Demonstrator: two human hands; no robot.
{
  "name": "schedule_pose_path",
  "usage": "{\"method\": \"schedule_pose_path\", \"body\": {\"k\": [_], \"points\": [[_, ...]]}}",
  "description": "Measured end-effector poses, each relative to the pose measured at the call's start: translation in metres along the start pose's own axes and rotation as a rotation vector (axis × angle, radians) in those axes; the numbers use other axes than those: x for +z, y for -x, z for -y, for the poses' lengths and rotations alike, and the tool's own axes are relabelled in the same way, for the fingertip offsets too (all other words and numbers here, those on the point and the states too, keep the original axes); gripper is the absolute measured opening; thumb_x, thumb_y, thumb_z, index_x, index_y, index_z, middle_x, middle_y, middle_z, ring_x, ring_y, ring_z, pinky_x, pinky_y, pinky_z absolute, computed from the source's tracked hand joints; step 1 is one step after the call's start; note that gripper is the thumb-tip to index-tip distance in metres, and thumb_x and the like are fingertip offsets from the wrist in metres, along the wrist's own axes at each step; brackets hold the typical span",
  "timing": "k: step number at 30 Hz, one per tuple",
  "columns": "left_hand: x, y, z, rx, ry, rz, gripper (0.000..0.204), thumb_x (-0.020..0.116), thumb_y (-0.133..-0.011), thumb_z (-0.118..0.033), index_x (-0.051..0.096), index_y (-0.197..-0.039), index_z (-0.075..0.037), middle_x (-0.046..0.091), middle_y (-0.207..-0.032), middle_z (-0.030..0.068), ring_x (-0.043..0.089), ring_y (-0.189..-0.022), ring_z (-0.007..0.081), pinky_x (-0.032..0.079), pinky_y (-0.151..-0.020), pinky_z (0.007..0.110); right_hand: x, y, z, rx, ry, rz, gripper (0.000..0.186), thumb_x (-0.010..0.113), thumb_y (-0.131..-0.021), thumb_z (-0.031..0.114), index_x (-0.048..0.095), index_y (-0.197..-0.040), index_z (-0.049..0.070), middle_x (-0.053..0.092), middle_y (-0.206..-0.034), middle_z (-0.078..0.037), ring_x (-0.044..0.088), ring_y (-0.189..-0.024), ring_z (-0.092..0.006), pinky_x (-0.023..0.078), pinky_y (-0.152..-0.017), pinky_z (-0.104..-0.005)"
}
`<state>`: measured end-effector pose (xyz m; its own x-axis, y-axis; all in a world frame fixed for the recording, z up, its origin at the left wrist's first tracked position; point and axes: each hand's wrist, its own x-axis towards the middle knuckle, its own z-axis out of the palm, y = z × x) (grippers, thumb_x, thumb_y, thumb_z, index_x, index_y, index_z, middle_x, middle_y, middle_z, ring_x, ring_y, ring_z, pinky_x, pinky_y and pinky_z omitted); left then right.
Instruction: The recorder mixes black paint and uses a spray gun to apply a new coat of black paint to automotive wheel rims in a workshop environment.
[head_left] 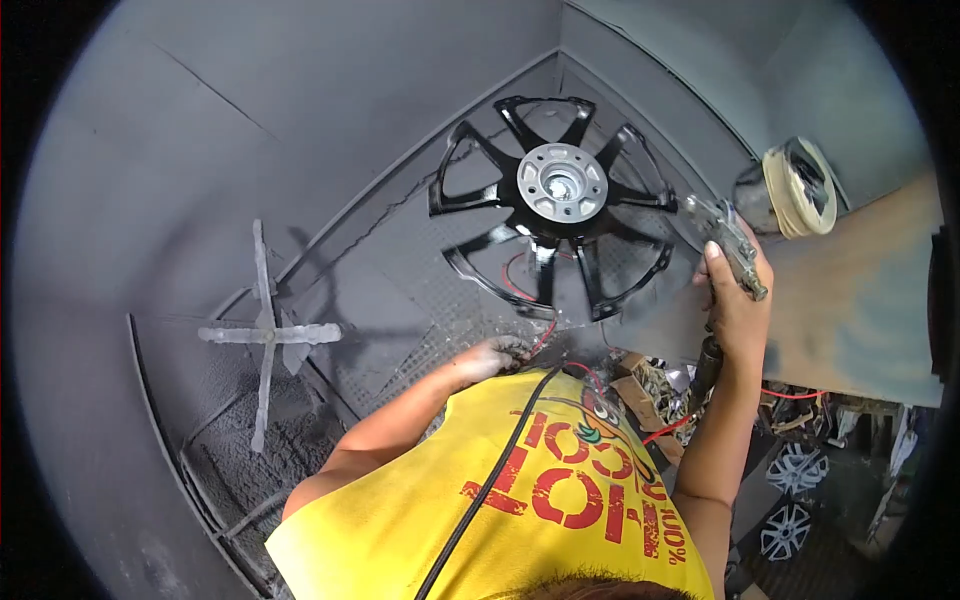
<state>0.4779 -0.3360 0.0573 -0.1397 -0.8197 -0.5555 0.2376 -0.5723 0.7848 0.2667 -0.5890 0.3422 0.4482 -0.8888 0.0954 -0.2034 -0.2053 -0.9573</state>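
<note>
Right hand (740, 295) wrapped round a metal spray gun (730, 240), raised near the right edge of a black spoked wheel (560, 224). Wheel stands ahead of the person, silver hub (590, 190) at its centre. Left hand (490, 358) low by the yellow shirt (500, 450), beside a red hose (546, 340); fingertips obscured, can't tell whether they pinch it. Grey cross-shaped stand (268, 336) off left.

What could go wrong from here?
The spray gun in the right hand appears near the wheel's spokes, so a careless swing might knock the wheel.
The red hose runs beside the left hand and could perhaps snag; whether that hand grips it is unclear.
Both hands are bare, so any spray may land on skin.
</note>
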Motion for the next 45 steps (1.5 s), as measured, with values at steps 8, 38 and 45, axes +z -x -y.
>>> {"method": "schedule_pose_path", "body": {"k": [8, 38, 45], "points": [[-0.022, 0.024, 0.003, 0.004, 0.321, -0.413, 0.036, 0.047, -0.095, -0.001, 0.054, -0.130, -0.005, 0.067, -0.123, 0.0072, 0.065, -0.100, 0.0176, 0.054, -0.088, 0.032, 0.044, 0.001, 0.022, 0.079, -0.305, 0.452, 0.056, 0.070, -0.093, 0.019, 0.052, -0.141, -0.004, 0.064, -0.082, -0.003, 0.060, -0.066, -0.0088, 0.045, -0.048, -0.0209], [-0.050, 0.029, -0.029, 0.442, 1.088, -0.609, 0.071, 0.036, -0.100, -0.068, 0.050, -0.134, -0.007, 0.058, -0.126, 0.0152, 0.058, -0.109, 0.0266, 0.050, -0.092, 0.040, 0.050, -0.009, 0.000, -0.024, -0.013, 0.147, 0.042, 0.068, -0.096, 0.015, 0.060, -0.134, 0.000, 0.063, -0.084, -0.002, 0.055, -0.067, -0.0084, 0.049, -0.063, -0.0257], [-0.036, 0.021, -0.033, 0.426, 1.189, -0.664, 0.079, 0.037, -0.097, -0.074, 0.050, -0.132, -0.005, 0.058, -0.120, 0.0150, 0.058, -0.109, 0.0288, 0.048, -0.096, 0.040, 0.025, -0.002, -0.008, -0.020, -0.010, 0.094, 0.043, 0.067, -0.096, 0.015, 0.059, -0.136, 0.001, 0.063, -0.084, -0.002, 0.055, -0.068, -0.0082, 0.050, -0.063, -0.0261]]}}
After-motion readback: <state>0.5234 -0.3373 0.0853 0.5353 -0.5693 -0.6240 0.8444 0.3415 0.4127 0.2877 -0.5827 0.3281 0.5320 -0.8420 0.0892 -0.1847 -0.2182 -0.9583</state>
